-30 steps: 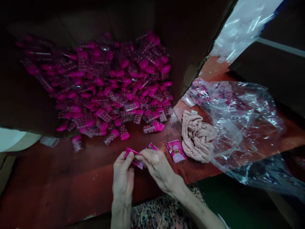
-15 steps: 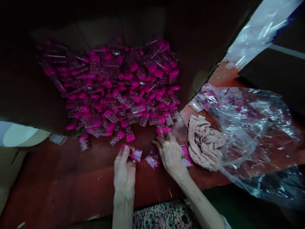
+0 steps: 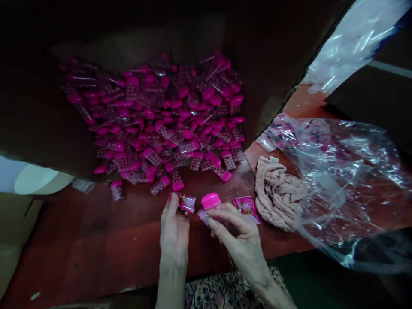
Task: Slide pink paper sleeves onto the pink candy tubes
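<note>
My left hand (image 3: 174,227) is closed on a small pink printed wrapper (image 3: 187,203), thumb on top and its clear end pointing right. Just to the right, my right hand (image 3: 236,229) pinches a small container with a bright pink cap (image 3: 210,201); the fingers cover most of its body. A bit of clear purplish plastic (image 3: 203,216) shows beneath the cap, and I cannot tell whether it belongs to the container or to another wrapper. Another pink printed wrapper (image 3: 247,209) lies flat beside the right hand. Beyond both hands is a heap of pink-capped clear containers (image 3: 167,124) filled with small balls.
A dark cardboard box (image 3: 262,86) lies around the heap, its open side facing me. On the red table (image 3: 106,240) are a crumpled beige cloth (image 3: 277,193) and a large clear plastic bag (image 3: 347,180) at right. An empty clear cup (image 3: 83,185) lies near a pale round dish (image 3: 41,179) at left.
My right hand has picked up a pink-capped container from the front of the heap and brought it left and nearer, towards the left hand. The left hand keeps its wrapper.
</note>
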Tool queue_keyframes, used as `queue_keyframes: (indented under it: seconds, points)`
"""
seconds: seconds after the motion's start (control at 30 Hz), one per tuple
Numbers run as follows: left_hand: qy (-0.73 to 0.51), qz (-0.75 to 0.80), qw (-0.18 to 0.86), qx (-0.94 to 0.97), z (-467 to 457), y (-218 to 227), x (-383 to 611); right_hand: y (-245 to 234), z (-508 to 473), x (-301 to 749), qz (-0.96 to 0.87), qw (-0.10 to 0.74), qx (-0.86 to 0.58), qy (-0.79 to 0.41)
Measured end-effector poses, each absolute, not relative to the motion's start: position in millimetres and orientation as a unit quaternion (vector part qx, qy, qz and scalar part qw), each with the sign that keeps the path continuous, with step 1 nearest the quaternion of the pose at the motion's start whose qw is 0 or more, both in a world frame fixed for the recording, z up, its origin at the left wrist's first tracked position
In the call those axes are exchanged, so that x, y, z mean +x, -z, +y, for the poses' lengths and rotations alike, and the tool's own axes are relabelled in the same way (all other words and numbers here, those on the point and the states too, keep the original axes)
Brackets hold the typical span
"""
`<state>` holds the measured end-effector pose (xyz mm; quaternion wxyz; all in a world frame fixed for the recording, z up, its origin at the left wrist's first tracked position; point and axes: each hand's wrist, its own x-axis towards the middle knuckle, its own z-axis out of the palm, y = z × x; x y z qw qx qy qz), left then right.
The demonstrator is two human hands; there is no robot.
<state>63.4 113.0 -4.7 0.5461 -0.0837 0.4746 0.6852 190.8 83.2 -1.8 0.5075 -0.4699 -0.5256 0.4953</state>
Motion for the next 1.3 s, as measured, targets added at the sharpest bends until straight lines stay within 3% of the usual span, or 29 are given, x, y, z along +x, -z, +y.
queue_keyframes:
  seconds: [0.2,0.87,1.3]
  points:
    - [-0.687,0.462,0.559,-0.045,107,8,73,6,79,183,-0.542,0.535,-0.467,-0.449]
    - [-0.681,0.495,0.539,0.018,113,9,88,12,79,191,-0.608,0.481,-0.468,-0.425]
    - [-0.634,0.484,0.6,0.056,107,10,99,21,77,193,-0.588,0.502,-0.475,-0.42]
